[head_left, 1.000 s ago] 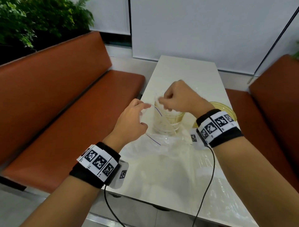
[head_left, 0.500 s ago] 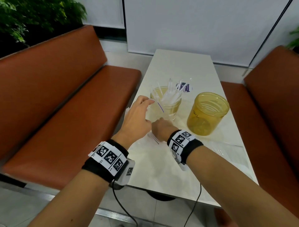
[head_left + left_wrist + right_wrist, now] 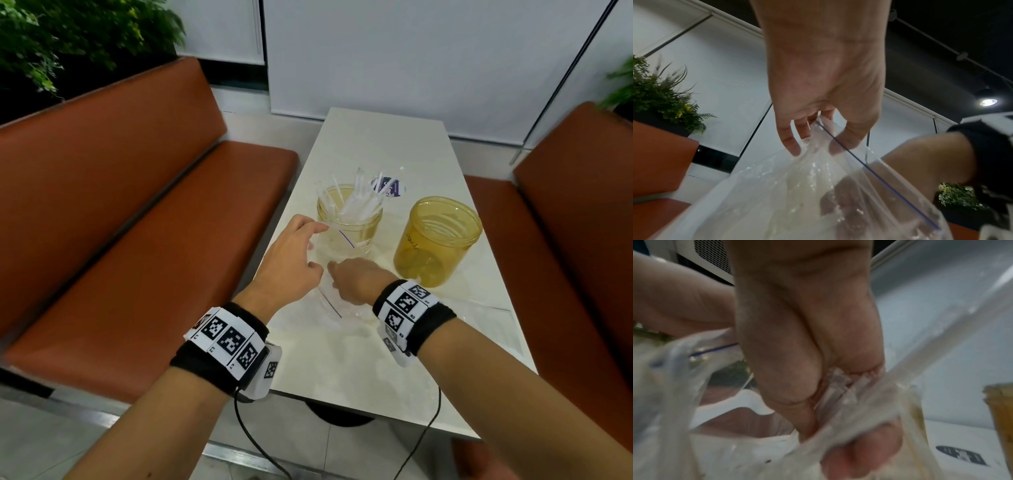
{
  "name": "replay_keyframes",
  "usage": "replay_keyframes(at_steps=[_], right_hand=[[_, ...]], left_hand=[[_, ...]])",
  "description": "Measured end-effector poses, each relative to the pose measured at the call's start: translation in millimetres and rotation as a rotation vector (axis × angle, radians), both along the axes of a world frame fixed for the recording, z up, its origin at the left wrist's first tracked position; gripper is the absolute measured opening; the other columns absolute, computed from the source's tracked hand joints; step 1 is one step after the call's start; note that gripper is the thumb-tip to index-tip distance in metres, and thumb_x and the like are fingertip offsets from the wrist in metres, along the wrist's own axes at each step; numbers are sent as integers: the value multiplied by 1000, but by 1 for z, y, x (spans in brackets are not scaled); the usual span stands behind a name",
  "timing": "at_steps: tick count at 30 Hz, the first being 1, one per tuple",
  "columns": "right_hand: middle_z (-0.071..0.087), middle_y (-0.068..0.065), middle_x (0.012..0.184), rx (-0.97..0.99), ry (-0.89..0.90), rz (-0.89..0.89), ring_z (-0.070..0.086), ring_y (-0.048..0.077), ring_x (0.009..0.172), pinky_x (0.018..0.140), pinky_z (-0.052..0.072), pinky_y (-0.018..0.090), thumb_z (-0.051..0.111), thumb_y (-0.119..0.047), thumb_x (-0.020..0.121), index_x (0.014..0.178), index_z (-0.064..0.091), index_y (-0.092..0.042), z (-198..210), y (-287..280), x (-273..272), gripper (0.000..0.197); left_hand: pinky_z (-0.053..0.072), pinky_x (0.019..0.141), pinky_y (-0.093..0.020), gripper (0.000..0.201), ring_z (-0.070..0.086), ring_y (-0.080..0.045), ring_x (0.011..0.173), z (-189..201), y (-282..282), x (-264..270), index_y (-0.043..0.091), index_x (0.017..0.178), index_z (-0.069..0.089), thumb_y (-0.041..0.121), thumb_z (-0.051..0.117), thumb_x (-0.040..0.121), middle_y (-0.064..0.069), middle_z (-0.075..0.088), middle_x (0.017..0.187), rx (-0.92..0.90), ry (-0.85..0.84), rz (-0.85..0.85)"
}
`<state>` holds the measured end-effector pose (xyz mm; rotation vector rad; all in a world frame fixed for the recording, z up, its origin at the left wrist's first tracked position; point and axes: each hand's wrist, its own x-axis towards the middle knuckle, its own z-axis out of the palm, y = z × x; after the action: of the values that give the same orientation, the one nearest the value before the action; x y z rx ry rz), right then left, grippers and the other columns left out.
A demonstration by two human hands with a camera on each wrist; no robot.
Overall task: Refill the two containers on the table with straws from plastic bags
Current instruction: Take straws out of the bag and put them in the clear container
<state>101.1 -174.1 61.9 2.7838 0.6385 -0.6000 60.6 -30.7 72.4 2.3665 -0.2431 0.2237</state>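
Clear zip-top plastic bag with a thin blue seal line is sitting on the white rectangular table, mouth held up, just at 6 o'clock of the left pale-yellow translucent jar and touching its front wall.

Left hand is pinching the bag's top edge at the seal: thumb on one side, fingers on the other, per the left wrist view.

Right hand is reaching inside the bag mouth, fingers curled around a bundle of thin clear wrapped straws. Right wrist view is blurred, but the grip on the bundle is showing.

Left jar is already holding a fan of clear wrapped straws, tips sticking out above the rim and leaning toward 1 o'clock.

Second amber translucent plastic jar is standing at 3 o'clock of the first, apart from it, upright. No straws are rising above its rim.

A round white-and-purple sticker is lying on the table at 1 o'clock of the left jar.

Orange-brown padded benches are flanking the table at 9 and 3 o'clock. Green leafy plant is at 10 o'clock behind the left bench. Both wrists are wearing black bands with black-and-white marker tags.
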Motion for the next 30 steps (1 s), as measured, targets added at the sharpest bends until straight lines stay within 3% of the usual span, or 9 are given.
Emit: replay_keyframes(at_steps=[6,13,15,17,19,20,24,27,30], right_hand=[[59,10,121,-59,-22,42,60,29,108,73,44,34,45,-16,104,133,50,-9,39,-5,-6,30],[62,7,125,13,-107,63,63,26,108,77,46,32,50,-24,104,140,51,-13,103,-2,-17,38],[64,6,115,3,-129,102,64,23,97,75,46,32,52,-22,102,134,55,-12,118,3,-19,33],[60,2,87,-15,-195,164,58,17,71,64,43,29,56,-21,100,109,63,-10,128,8,-22,15],[47,-1,70,4,-323,232,46,13,56,52,35,26,60,-28,97,80,57,-11,139,11,-26,24],[45,-1,70,23,-402,261,43,13,55,50,32,26,62,-36,95,78,57,-12,145,12,-28,30],[65,4,90,243,-767,229,54,24,73,65,35,32,41,-71,93,99,74,-20,173,9,-28,61],[61,4,69,496,-1061,58,52,24,64,64,37,34,28,-55,102,79,74,-18,183,-6,-16,64],[62,4,57,839,-977,-111,55,26,57,66,49,36,29,-46,101,57,63,-11,165,-13,6,66]], left_hand=[[48,98,-43,78,56,-10,105,-1,-6,-3,29,138,50,25,85,68,16,41,130,80,40,-40],[31,95,-33,90,44,-8,116,-12,-18,-3,30,131,52,68,84,57,16,46,127,192,32,90],[29,87,-32,74,44,-10,107,-19,-23,0,28,117,56,73,77,63,16,50,114,185,-26,162],[28,78,-33,45,49,-15,97,-25,-28,5,25,98,57,62,73,78,14,52,96,160,-105,228],[31,75,-35,27,55,-21,91,-30,-31,10,21,94,61,46,68,89,9,57,88,135,-149,234],[34,76,-36,22,56,-22,89,-30,-32,12,21,97,62,42,66,92,8,59,87,118,-158,230],[25,75,-34,31,48,-22,79,-26,-31,15,21,81,48,44,59,97,9,46,76,30,-109,265],[23,77,-32,28,49,-21,84,-26,-27,15,21,85,49,44,58,98,6,53,83,-6,-89,278],[39,82,-40,30,52,-23,83,-22,-27,15,19,85,51,45,59,97,4,56,82,-38,-93,269]])
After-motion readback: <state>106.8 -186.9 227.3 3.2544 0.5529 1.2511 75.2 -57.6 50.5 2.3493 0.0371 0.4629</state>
